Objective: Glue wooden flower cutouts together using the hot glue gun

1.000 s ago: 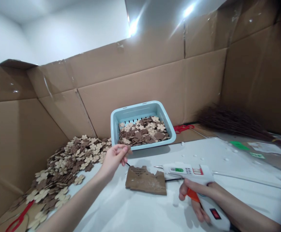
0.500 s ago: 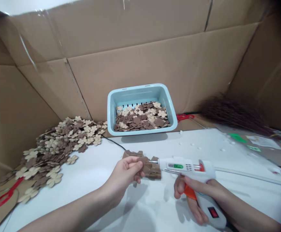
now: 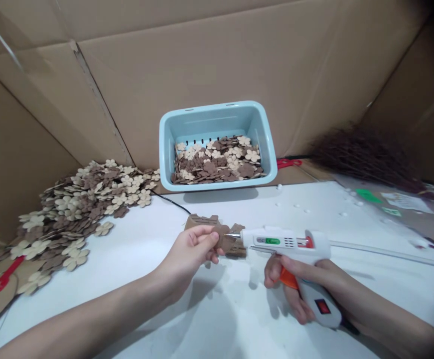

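Note:
Between thumb and fingers, my left hand [image 3: 196, 244] pinches a brown flower cutout [image 3: 223, 239] a little above the table. My right hand [image 3: 295, 281] is wrapped round the handle of a white hot glue gun [image 3: 287, 243], its fingers at the orange trigger [image 3: 288, 277]. The gun's metal nozzle [image 3: 234, 235] points left and meets the face of the cutout, or is just over it. From the back of the gun a long clear glue stick [image 3: 388, 252] sticks out to the right. Behind the cutout lies a piece of brown cardboard [image 3: 202, 220], partly hidden by my left hand.
A light-blue basket [image 3: 217, 187] of brown and cream flower cutouts stands at the back. More cutouts form a heap [image 3: 85, 199] on the left, near red scissors [image 3: 0, 285]. Dark thin twigs [image 3: 366, 157] lie at the right. Cardboard walls [image 3: 202, 60] surround the white table [image 3: 127, 319].
The view has tilted down, so the basket and heap sit higher in it. Both hands keep their holds, and the nozzle stays at the flower cutout.

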A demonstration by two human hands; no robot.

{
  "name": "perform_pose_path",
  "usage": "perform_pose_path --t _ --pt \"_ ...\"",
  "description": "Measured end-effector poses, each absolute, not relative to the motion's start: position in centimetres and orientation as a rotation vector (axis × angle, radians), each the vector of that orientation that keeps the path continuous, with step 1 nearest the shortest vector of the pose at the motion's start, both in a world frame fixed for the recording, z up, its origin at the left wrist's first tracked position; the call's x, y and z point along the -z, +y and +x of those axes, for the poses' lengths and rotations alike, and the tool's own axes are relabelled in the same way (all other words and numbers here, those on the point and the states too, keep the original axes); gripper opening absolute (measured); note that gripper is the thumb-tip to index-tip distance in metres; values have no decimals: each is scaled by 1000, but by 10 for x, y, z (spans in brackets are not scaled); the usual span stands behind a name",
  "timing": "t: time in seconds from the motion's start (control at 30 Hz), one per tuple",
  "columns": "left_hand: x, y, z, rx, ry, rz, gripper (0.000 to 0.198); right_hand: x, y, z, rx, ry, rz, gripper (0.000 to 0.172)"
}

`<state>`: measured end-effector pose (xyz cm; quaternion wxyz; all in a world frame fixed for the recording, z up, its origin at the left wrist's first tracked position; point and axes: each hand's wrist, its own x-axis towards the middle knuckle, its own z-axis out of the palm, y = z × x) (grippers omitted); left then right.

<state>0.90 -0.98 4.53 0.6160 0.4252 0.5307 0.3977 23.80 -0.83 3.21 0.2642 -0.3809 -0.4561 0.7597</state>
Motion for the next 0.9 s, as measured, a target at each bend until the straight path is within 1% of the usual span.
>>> perform_pose_path --t 0.27,0.4,0.57,0.7,0.9 --pt "-47 -12 10 -925 1200 977 28 -31 -7 238 -2093 -1221 -999 35" --pt "-48 -12 10 -919 1199 983 27 -31 -7 238 -2107 -1236 -1028 37" --pt "-47 -12 8 -927 1193 980 31 -31 -6 239 -2087 -1299 -1087 40" --pt "-47 -13 7 -927 1206 991 32 -34 -7 240 -2028 -1366 -1152 42" --pt "-47 -14 7 -922 1229 1007 30 -44 -10 243 -1833 -1601 -1267 44"
